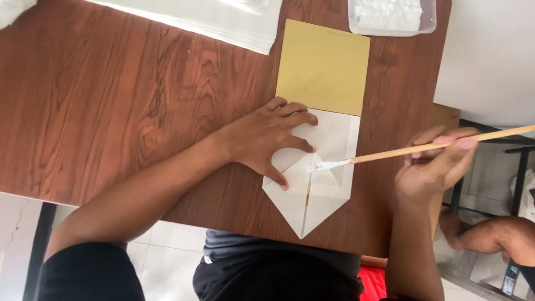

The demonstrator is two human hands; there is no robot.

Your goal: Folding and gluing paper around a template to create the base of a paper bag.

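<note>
folded paper (326, 161) on table (111, 100) | paper stack (223, 22) behind-left | tub (390, 17) behind-right

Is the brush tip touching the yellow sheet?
No. The white-coated tip of the brush, held in the right hand, rests on the folded white paper below the yellow sheet.

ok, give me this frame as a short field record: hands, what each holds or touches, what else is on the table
left hand: pressed flat on the folded white paper, holding nothing
right hand: gripping a wooden stick brush
brush tip: white paste, touching the paper's folded flaps
paper: pointed end toward the person, lying partly over a yellow card
surface: wooden table
also there: stack of white sheets, clear tub of white paste
</note>
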